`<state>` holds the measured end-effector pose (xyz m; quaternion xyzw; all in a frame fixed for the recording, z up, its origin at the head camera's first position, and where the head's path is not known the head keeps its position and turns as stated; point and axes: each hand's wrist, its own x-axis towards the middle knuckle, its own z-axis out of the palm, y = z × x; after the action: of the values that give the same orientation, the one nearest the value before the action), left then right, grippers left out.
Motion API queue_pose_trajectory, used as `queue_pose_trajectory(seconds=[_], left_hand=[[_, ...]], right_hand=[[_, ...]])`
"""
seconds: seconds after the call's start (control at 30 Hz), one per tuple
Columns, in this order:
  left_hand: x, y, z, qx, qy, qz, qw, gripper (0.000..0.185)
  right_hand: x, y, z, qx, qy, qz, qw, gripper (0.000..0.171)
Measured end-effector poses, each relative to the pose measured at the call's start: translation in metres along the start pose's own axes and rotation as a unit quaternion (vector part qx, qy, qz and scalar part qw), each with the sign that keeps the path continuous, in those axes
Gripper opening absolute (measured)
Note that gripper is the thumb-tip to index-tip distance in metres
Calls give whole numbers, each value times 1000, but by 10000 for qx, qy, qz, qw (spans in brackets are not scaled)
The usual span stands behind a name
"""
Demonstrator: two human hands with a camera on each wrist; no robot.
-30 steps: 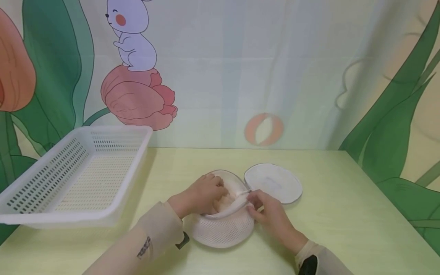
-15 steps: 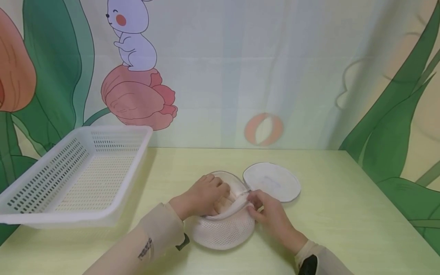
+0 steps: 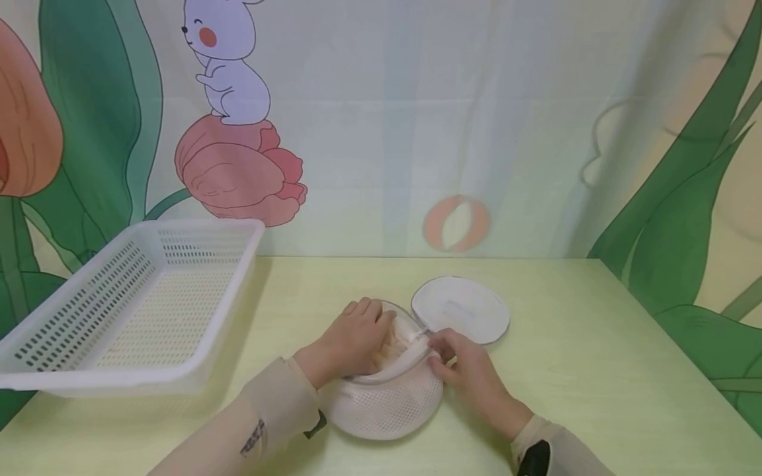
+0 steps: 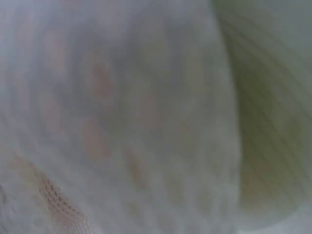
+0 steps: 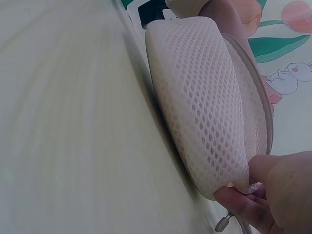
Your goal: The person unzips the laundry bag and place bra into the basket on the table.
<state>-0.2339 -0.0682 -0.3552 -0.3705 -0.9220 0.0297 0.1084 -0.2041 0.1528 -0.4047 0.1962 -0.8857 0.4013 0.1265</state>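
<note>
A round white mesh laundry bag (image 3: 383, 413) lies on the table, its flap (image 3: 461, 309) folded back beyond it. My left hand (image 3: 348, 344) reaches into the opening over a pale peach, soft-looking cloth item (image 3: 391, 347); its fingertips are hidden there. At the bag's right side, my right hand (image 3: 473, 373) pinches the rim between thumb and fingers. The right wrist view shows this grip beside a dangling zipper pull (image 5: 223, 223). Blurred mesh (image 4: 146, 107) fills most of the left wrist view, hiding the left fingers.
A white plastic basket (image 3: 196, 357) with slotted walls stands at the left of the pale yellow table (image 3: 595, 370). Behind the table hangs a printed curtain (image 3: 536, 132) with a rabbit, flowers and leaves.
The flap has shifted a little left and farther back. The bag's body has slid slightly toward me, the left hand moving slightly within it. The right hand keeps its pinch in place.
</note>
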Motion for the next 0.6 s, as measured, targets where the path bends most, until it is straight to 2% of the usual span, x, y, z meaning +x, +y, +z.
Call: queue_pose_trajectory(seconds=[0.13, 0.27, 0.6], left_hand=[[-2, 0, 3, 175, 252, 60, 9995, 47], [-3, -1, 7, 231, 367, 67, 9990, 39], [-4, -5, 5, -272, 212, 2, 9994, 27]], right_hand=[[0, -1, 0, -48, 11, 61, 10000, 19], [1, 0, 1, -112, 16, 107, 9999, 20], [0, -2, -1, -171, 60, 32, 9998, 19]])
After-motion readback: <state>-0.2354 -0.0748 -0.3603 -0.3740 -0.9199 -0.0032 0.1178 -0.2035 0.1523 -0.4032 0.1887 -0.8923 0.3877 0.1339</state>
